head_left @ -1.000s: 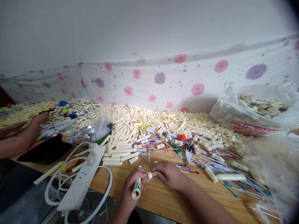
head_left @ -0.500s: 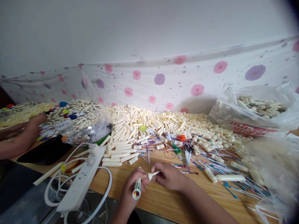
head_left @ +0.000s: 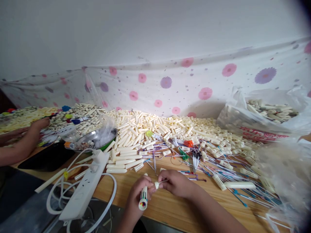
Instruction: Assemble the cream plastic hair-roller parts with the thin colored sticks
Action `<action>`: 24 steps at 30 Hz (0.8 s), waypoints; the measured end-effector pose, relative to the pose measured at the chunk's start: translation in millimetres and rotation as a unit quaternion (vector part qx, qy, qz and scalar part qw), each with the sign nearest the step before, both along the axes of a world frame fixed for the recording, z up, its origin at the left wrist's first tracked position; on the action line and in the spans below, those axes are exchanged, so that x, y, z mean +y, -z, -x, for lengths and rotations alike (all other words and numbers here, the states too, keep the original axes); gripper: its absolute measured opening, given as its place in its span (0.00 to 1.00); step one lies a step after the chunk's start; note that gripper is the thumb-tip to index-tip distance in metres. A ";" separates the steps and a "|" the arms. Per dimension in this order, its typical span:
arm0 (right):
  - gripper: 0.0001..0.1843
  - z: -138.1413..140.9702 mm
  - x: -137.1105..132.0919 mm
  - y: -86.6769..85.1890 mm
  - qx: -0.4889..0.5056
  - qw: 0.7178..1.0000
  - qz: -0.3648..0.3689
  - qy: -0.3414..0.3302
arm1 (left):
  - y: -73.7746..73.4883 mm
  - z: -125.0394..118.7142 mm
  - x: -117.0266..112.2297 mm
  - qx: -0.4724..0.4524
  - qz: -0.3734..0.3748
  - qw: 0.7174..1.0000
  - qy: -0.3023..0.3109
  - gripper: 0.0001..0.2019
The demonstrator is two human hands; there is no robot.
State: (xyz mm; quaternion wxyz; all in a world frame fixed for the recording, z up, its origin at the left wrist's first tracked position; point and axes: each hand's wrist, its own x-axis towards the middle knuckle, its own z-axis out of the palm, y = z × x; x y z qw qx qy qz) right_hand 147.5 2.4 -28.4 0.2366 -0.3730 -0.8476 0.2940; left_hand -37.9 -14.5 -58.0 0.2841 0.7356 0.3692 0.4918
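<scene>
Left hand: left hand (head_left: pixel 135 193) wraps a cream plastic slotted barrel (head_left: pixel 143 195), closed firmly round it; open end faces the counter's near edge, coloured bits visible inside.
Right hand: right hand (head_left: pixel 174 183) has thumb and fingers pinched on a small cream plastic end piece (head_left: pixel 156 185).
Hands: just beside each other, left fingertips also at the end piece; exact contact too small to tell.
Position: barrel and end piece held above the counter (head_left: pixel 177 208), by its near edge, around the middle.
Step in hand: likely two-handed fingertip work on the end piece, barrel parked in the left grip.
Next move calls for: steady left grip, end piece lined up by fine right-finger turning; fumbling it looks the main risk.
Behind hands: smooth cream plastic tubes (head_left: pixel 125 157), piled toward the counter's far edge; black-tipped thin rods (head_left: pixel 196 160) nearer.
Counter right end: translucent white plastic bag with red print (head_left: pixel 264 131).
Near edge, left: long white plastic power strip (head_left: pixel 84 189).
Far left: a co-worker's hand (head_left: pixel 41 123).
</scene>
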 end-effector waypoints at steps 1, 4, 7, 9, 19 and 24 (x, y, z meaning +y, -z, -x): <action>0.06 0.0 -0.1 0.0 -0.004 1.000 0.000 0.001 | 0.2 0.1 0.0 0.001 -0.001 1.000 0.000 0.02; 0.08 -0.1 -0.5 -0.9 -0.014 1.000 -0.018 -0.003 | 2.4 0.5 -0.2 0.010 0.004 1.000 -0.003 0.03; 0.09 -0.1 -0.4 -1.1 -0.024 0.999 -0.046 -0.015 | 4.8 0.5 -0.9 0.018 0.016 1.000 -0.005 0.03; 0.11 0.3 0.0 -0.3 -0.037 0.997 -0.066 -0.020 | 4.8 0.1 -1.6 0.023 0.019 1.000 -0.007 0.04; 0.18 0.9 0.0 1.4 -0.074 0.988 -0.133 0.016 | -5.4 -1.6 -4.0 0.005 0.072 0.997 -0.038 0.03; 0.18 2.0 0.5 1.9 -0.064 0.989 -0.132 0.018 | -10.9 -4.7 -7.5 0.001 0.121 0.991 -0.058 0.07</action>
